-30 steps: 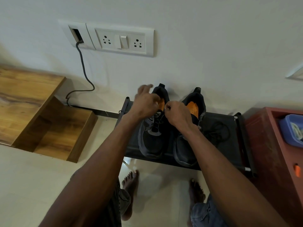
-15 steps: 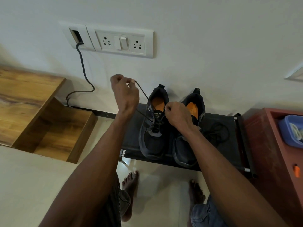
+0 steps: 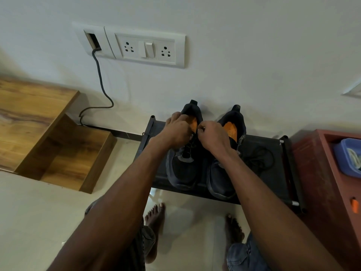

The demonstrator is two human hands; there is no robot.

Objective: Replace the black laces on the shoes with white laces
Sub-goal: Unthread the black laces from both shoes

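At 9 o'clock, a wooden shelf unit [image 3: 39, 132]; at 11 o'clock, a wall socket panel [image 3: 145, 48] with a dangling cable [image 3: 99, 75]. Centre: two black shoes on a low black rack [image 3: 279, 173]. Left hand [image 3: 178, 132], fingers curled, grips the left shoe [image 3: 183, 163] at its collar. Right hand [image 3: 213, 136] pinches this shoe's black lace [image 3: 190, 143] near the top eyelets. The right shoe [image 3: 224, 173] stands just beside. At 3 o'clock, a loose black lace [image 3: 259, 157] and red cabinet [image 3: 328, 173].
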